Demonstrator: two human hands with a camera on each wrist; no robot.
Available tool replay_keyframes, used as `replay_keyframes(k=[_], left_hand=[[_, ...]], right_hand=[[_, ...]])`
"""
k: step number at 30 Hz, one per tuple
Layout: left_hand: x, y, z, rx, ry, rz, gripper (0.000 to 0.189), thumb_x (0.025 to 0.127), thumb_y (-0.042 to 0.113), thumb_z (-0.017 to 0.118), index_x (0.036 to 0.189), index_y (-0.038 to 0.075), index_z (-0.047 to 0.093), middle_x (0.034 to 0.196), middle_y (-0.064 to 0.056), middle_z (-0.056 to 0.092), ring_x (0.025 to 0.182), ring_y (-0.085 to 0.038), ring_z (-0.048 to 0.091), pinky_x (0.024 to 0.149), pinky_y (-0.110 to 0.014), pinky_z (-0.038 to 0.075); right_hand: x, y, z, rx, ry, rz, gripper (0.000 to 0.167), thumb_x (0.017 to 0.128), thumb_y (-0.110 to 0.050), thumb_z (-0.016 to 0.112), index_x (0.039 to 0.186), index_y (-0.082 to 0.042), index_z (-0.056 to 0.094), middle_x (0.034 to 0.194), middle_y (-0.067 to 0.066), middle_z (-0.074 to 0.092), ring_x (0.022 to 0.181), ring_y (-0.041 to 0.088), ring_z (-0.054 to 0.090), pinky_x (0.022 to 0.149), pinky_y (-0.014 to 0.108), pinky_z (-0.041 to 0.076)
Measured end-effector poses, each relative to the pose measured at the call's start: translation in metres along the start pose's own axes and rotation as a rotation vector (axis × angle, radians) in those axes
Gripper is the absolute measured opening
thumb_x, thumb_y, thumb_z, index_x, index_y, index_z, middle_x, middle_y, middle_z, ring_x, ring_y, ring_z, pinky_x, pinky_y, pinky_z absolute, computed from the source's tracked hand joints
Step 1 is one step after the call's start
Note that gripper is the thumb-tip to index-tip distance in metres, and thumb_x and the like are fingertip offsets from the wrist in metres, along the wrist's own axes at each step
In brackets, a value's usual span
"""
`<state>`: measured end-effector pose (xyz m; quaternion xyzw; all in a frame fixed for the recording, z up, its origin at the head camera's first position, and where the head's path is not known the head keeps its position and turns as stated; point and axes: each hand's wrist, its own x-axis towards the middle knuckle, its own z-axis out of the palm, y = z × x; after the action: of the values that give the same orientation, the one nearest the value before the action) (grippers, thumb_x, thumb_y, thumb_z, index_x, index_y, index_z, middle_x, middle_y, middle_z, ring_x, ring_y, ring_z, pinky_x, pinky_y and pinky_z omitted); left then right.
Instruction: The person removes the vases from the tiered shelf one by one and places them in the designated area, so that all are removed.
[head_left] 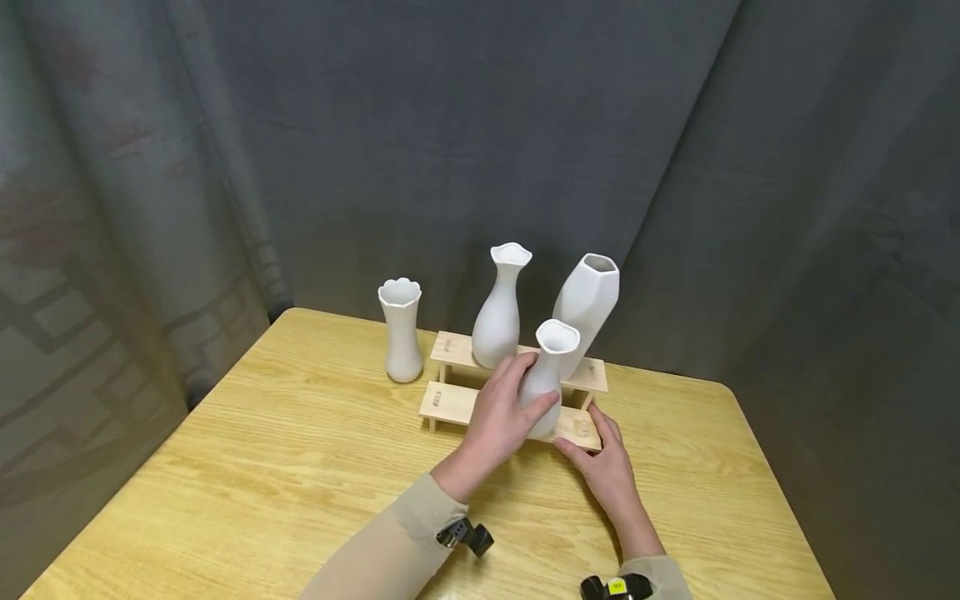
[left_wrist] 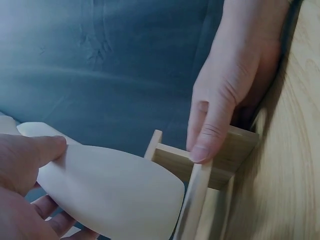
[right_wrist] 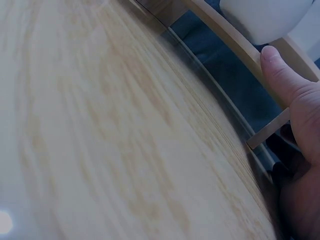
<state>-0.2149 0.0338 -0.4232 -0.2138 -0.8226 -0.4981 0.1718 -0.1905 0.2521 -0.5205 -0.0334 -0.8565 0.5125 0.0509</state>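
Observation:
My left hand (head_left: 497, 421) grips a small white vase (head_left: 542, 382) with a wavy rim, thumb and fingers around its body. The vase stands roughly upright at the right part of the lower step of a two-step wooden stand (head_left: 452, 403). In the left wrist view the vase's rounded base (left_wrist: 150, 195) is close to the step's edge; whether it bears fully on the wood I cannot tell. My right hand (head_left: 613, 475) holds the right end of that lower step, its thumb (right_wrist: 280, 72) at the front edge and the fingers at the far side.
On the upper step stand a white wavy-necked vase (head_left: 498, 321) and a faceted white vase (head_left: 588, 292) that looks tilted right. A scalloped white vase (head_left: 403, 337) stands on the wooden table (head_left: 300, 433) left of the stand. Grey curtains (head_left: 465, 125) hang behind.

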Motion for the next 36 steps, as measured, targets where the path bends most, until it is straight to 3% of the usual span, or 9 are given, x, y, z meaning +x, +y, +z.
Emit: replay_keyframes(k=[10, 19, 27, 36], left_hand=[[-0.004, 0.007, -0.026, -0.082, 0.017, 0.022, 0.056, 0.099, 0.018, 0.086, 0.147, 0.004, 0.063, 0.140, -0.013, 0.065, 0.127, -0.030, 0.066, 0.108, -0.053, 0.055], [-0.010, 0.005, -0.075, -0.102, 0.038, 0.035, 0.055, 0.096, 0.011, 0.088, 0.145, 0.003, 0.063, 0.133, -0.015, 0.066, 0.121, -0.032, 0.067, 0.103, -0.053, 0.058], [-0.015, -0.008, -0.126, -0.058, 0.091, 0.014, 0.055, 0.095, 0.008, 0.089, 0.144, 0.005, 0.064, 0.134, -0.014, 0.066, 0.121, -0.034, 0.069, 0.105, -0.054, 0.058], [-0.022, -0.037, -0.173, 0.010, 0.134, -0.056, 0.055, 0.098, 0.009, 0.086, 0.147, 0.004, 0.062, 0.138, -0.017, 0.064, 0.127, -0.038, 0.066, 0.108, -0.060, 0.055]], right_hand=[[0.002, 0.003, 0.001, 0.007, 0.020, -0.024, 0.102, 0.096, -0.042, 0.089, 0.175, -0.014, 0.031, 0.173, 0.015, 0.033, 0.160, 0.040, 0.031, 0.128, 0.061, 0.026], [0.002, 0.003, 0.002, 0.008, 0.018, -0.040, 0.104, 0.096, -0.042, 0.089, 0.175, -0.012, 0.030, 0.173, 0.017, 0.032, 0.161, 0.042, 0.030, 0.129, 0.063, 0.026], [0.003, 0.003, 0.000, 0.021, 0.013, -0.024, 0.106, 0.095, -0.044, 0.090, 0.176, -0.016, 0.029, 0.174, 0.013, 0.031, 0.160, 0.040, 0.032, 0.127, 0.060, 0.030], [0.003, 0.002, 0.003, 0.031, -0.003, -0.016, 0.105, 0.095, -0.045, 0.089, 0.176, -0.017, 0.028, 0.175, 0.012, 0.030, 0.160, 0.040, 0.032, 0.127, 0.061, 0.030]])
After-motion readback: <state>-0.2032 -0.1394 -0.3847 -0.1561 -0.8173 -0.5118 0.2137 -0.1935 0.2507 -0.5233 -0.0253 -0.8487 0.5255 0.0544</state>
